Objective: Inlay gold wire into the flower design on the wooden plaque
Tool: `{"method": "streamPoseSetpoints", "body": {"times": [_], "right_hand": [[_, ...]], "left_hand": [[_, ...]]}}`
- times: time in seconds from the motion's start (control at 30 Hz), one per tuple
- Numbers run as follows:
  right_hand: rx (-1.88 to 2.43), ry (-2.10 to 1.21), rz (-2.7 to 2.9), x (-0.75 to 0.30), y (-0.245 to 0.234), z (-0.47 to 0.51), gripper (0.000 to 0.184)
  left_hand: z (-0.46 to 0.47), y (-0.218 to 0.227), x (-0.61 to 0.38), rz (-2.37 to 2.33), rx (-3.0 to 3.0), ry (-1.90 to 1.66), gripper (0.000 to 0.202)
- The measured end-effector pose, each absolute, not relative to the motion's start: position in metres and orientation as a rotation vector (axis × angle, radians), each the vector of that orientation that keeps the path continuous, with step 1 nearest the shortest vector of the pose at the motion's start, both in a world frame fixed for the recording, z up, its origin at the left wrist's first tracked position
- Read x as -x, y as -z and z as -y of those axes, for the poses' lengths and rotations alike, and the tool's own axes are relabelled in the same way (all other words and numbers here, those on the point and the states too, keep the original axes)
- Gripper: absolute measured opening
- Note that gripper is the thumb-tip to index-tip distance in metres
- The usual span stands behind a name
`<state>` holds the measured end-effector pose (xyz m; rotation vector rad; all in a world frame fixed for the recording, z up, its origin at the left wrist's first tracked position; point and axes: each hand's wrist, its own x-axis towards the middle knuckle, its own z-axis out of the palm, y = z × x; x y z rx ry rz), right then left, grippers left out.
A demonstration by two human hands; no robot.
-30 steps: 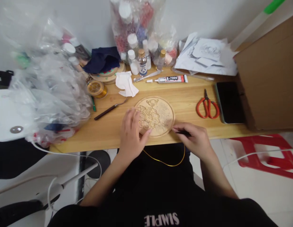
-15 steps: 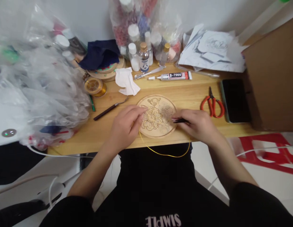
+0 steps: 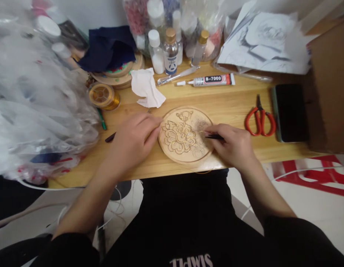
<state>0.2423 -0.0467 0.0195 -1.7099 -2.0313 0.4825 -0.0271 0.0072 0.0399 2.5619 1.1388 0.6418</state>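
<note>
A round wooden disc (image 3: 185, 135) with a flower pattern outlined in gold wire lies near the front edge of the wooden table (image 3: 216, 107). My left hand (image 3: 133, 139) rests at the disc's left rim, fingers curled and pinched against it; what they hold is too small to make out. My right hand (image 3: 233, 144) is closed on a thin dark tool (image 3: 213, 137) whose tip touches the disc's right side. A short bit of gold wire (image 3: 201, 172) shows below the table edge.
Red scissors (image 3: 259, 120) and a black phone (image 3: 290, 111) lie to the right. A B-7000 glue tube (image 3: 208, 80), small bottles (image 3: 170, 52), a white tissue (image 3: 146, 89), a gold wire spool (image 3: 103, 95), plastic bags (image 3: 35, 100), sketches (image 3: 266, 40) and a cardboard box (image 3: 330, 81) surround the disc.
My head has moved closer. My left hand has shifted from on top of the disc to its left rim. The gold wire loop that hung below the table is now mostly drawn up.
</note>
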Motion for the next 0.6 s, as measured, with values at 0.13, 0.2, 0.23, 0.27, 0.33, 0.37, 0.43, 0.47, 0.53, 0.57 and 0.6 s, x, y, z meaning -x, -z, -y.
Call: {"method": "streamPoseSetpoints", "body": {"times": [0.13,0.2,0.23,0.27,0.33,0.37,0.43,0.47,0.53,0.57,0.6], "right_hand": [[1.718,-0.433,2.043,-0.245,-0.016,0.044,0.025],[1.715,-0.401,2.069,-0.246,-0.013,0.041,0.022],[1.692,-0.370,2.085,-0.246,-0.012,0.039,0.020],[1.652,-0.329,2.101,-0.247,-0.010,0.038,0.019],[1.552,-0.240,2.127,-0.247,-0.008,0.035,0.017],[1.510,-0.205,2.140,-0.247,-0.007,0.034,0.016],[1.461,-0.162,2.165,-0.247,-0.007,0.034,0.015],[1.448,-0.153,2.176,-0.247,-0.007,0.033,0.014],[1.428,-0.148,2.194,-0.248,-0.008,0.034,0.014],[1.422,-0.150,2.201,-0.248,-0.008,0.033,0.014],[1.421,-0.151,2.206,-0.249,-0.008,0.033,0.014]], "left_hand": [[-0.026,-0.043,0.020,-1.057,-2.674,-0.597,0.018],[-0.031,-0.041,0.011,-0.940,-2.747,-0.570,0.018],[-0.033,-0.038,0.007,-0.872,-2.780,-0.561,0.017],[-0.033,-0.036,0.003,-0.807,-2.810,-0.560,0.016],[-0.034,-0.031,-0.003,-0.709,-2.854,-0.564,0.014],[-0.033,-0.028,-0.005,-0.675,-2.867,-0.569,0.013],[-0.032,-0.024,-0.006,-0.624,-2.886,-0.586,0.011],[-0.031,-0.022,-0.006,-0.604,-2.898,-0.595,0.011],[-0.031,-0.020,-0.004,-0.561,-2.931,-0.618,0.011],[-0.031,-0.019,-0.003,-0.536,-2.945,-0.633,0.012],[-0.031,-0.018,-0.002,-0.514,-2.953,-0.646,0.013]]}}
